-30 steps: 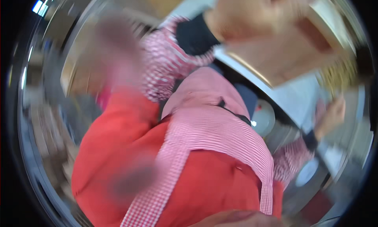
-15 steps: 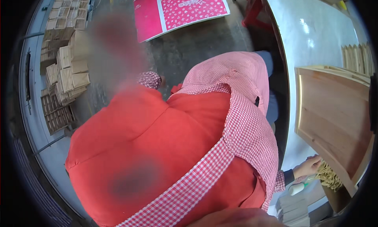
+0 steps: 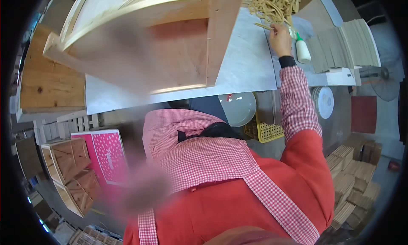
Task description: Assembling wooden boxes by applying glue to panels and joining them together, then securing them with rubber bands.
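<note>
The right hand (image 3: 279,39) pinches a thin wooden strip (image 3: 264,26) at the near edge of the strip pile (image 3: 275,5), beside the glue bottle (image 3: 302,49); left hand unseen.

apron: red, with red-and-white checked straps (image 3: 272,202)
sleeves: red-and-white checked shirt (image 3: 297,104)
cuff: dark band at the wrist (image 3: 287,61)

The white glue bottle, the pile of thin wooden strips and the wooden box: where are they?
white glue bottle (image 3: 303,50), head view, on its body.
pile of thin wooden strips (image 3: 276,5), head view, mid-pile.
wooden box (image 3: 178,53), head view, on its inner panel.
</note>
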Demonstrator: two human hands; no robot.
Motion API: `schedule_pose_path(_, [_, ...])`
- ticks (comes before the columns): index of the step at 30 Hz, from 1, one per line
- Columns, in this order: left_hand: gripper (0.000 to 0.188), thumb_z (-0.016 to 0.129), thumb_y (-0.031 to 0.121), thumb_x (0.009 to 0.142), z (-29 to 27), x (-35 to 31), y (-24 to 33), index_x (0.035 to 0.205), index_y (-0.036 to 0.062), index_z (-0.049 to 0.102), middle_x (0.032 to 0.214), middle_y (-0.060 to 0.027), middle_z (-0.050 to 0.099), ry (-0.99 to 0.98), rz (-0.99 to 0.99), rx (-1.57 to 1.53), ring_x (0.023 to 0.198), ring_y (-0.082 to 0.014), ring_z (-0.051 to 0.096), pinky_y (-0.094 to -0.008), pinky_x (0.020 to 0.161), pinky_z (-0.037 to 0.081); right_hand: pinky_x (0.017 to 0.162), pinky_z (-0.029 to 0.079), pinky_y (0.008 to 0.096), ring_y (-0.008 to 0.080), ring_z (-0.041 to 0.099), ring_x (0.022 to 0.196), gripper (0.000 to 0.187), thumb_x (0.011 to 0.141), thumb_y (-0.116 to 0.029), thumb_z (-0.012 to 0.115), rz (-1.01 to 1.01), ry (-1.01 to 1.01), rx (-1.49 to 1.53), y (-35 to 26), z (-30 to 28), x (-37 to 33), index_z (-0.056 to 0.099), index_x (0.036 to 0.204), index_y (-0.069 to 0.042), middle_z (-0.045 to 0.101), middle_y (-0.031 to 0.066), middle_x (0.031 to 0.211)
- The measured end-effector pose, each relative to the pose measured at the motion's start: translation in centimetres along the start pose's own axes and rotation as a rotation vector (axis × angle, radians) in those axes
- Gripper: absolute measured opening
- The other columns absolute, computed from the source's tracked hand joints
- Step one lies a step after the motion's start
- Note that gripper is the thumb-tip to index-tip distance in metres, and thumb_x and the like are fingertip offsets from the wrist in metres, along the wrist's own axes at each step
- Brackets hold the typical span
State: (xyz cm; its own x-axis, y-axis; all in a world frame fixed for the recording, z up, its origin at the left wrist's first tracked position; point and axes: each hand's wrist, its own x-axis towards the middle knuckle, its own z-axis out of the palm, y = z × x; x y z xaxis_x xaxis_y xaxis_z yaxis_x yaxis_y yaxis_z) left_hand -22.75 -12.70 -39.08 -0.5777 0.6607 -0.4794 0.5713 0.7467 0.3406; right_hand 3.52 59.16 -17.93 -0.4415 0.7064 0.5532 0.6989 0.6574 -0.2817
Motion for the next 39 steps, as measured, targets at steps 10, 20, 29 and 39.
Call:
schedule_pose_path(10, [0.026,0.061,0.012,0.089,-6.6,0.1,6.7,0.112,0.0003,0.064,0.101,-0.0087,0.067,0.277,-0.354,-0.763,0.090,-0.0168,0.061,-0.0288,0.079,0.048,0.075,0.052,0.0463,0.0377,0.065,0.083,0.019,0.081,-0.022,0.060,-0.051,-0.304,-0.432,2.5,2.9,6.1,0.070,0.089,-0.009,0.068,0.0166,0.089])
schedule_pose_path(20, [0.026,0.059,0.010,0.093,-24.1,1.4,18.5,0.116,-0.0029,0.061,0.111,-0.0094,0.065,0.641,0.231,-0.650,0.100,-0.0150,0.061,-0.0267,0.089,0.046,0.065,0.047,0.0292,0.0160,0.056,0.071,0.014,0.093,-0.011,0.055,-0.032,0.384,0.428,-3.6,-10.3,13.6,0.059,0.095,0.002,0.062,0.0090,0.078])
schedule_pose_path(29, [0.051,0.073,0.006,0.078,-31.6,-5.5,38.2,0.125,-0.0024,0.054,0.113,-0.0211,0.064,0.802,1.143,-0.291,0.107,-0.0301,0.062,-0.0360,0.093,0.048,0.055,0.043,0.0275,0.0148,0.052,0.056,0.006,0.084,-0.001,0.059,-0.442,-0.308,0.791,-24.9,-20.9,-4.2,0.056,0.088,-0.001,0.052,0.0053,0.067])
schedule_pose_path(39, [0.024,0.079,0.015,0.077,-35.8,-5.8,35.8,0.082,-0.0003,0.061,0.068,-0.0054,0.059,-0.400,0.965,-0.775,0.072,-0.0201,0.060,-0.0306,0.069,0.048,0.061,0.039,0.0359,0.0223,0.055,0.057,0.025,0.073,-0.015,0.075,-0.747,-0.402,0.752,-27.7,-25.6,-5.0,0.052,0.067,-0.007,0.048,0.0043,0.056])
